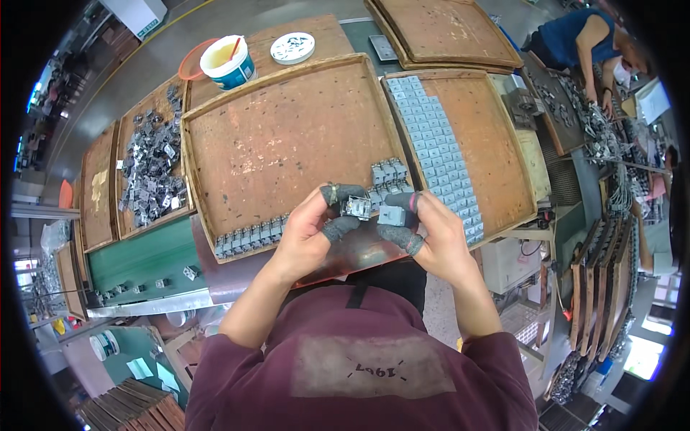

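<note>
Dark finger covers wrap the thumb and fingertips of both my hands. In my left hand (307, 233) is a small open metal-and-grey component (357, 208), pinched between thumb and finger. My right hand (438, 237) pinches a grey block-shaped housing (390, 215) close beside it, with a narrow gap between the two. Both are above the near edge of a shallow wooden tray (287, 129). Along that edge stands a row of grey components (251, 237), and a small cluster of similar components (389, 172) sits in the tray's near right corner.
To the right, a wooden tray (496, 144) holds rows of grey blocks (435, 136). On the left, another tray carries heaped metal parts (151, 165). A green conveyor belt (136, 266) bears several loose parts. Behind are a white bucket (228, 63) and a round lid (292, 47). A co-worker (582, 43) bends over parts.
</note>
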Tool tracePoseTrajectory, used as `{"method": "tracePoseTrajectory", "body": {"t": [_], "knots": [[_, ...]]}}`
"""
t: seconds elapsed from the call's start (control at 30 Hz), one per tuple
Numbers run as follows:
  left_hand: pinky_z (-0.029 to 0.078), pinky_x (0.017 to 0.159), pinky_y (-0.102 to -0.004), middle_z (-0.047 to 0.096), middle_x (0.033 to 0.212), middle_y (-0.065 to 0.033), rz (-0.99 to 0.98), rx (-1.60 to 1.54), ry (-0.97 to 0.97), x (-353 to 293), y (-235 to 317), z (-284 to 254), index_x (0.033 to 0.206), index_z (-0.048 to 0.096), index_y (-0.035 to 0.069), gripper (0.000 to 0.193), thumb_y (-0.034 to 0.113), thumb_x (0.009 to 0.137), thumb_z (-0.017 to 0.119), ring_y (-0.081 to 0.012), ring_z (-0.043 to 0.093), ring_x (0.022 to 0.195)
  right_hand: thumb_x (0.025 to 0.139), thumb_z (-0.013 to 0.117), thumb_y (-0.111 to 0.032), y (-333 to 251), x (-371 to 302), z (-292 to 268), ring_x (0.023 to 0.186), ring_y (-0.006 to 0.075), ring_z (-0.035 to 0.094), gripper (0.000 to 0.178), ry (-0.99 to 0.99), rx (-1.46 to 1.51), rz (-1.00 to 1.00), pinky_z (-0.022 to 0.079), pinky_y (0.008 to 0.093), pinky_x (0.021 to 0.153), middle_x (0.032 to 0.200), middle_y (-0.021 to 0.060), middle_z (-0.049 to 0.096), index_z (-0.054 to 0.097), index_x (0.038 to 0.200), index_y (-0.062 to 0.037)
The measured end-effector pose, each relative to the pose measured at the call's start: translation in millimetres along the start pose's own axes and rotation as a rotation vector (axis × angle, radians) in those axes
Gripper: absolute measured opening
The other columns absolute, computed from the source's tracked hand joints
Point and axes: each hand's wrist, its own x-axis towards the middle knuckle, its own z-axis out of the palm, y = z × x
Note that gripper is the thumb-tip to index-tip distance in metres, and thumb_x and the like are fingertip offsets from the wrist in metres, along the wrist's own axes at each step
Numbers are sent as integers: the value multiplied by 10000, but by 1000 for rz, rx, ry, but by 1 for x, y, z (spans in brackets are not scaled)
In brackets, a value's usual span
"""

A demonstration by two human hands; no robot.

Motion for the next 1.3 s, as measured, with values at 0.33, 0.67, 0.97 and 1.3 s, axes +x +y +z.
{"method": "tracePoseTrajectory", "body": {"t": [0.33,0.67,0.97,1.3], "knots": [[478,960,-304,501,1230,-74,166,452,12,-4,-7,26,1333,542,-2,427,-65,911,574,-178,570,1148,701,757,-19,1,0,20,752,342,631,314,92,-270,-130,513,402,626,872,145,595,615,977,30],[431,1020,-286,508,1313,-73,7,83,-50,10,-20,21,1478,438,11,599,-57,900,583,-163,528,1212,659,689,73,7,3,23,767,373,642,332,63,-214,-52,520,428,628,914,172,614,622,982,39],[494,914,-389,535,1212,-183,232,678,46,20,-30,28,1378,517,6,694,59,725,746,-350,589,1087,808,744,-93,20,-1,27,778,348,648,300,-42,-55,94,521,389,645,934,171,618,613,1054,21],[533,872,-408,640,1155,-195,480,665,-75,29,-44,27,1307,582,-17,722,235,689,859,-356,654,1036,766,812,-348,37,4,20,692,324,680,419,-298,343,367,501,398,618,729,183,636,635,892,11]]}}
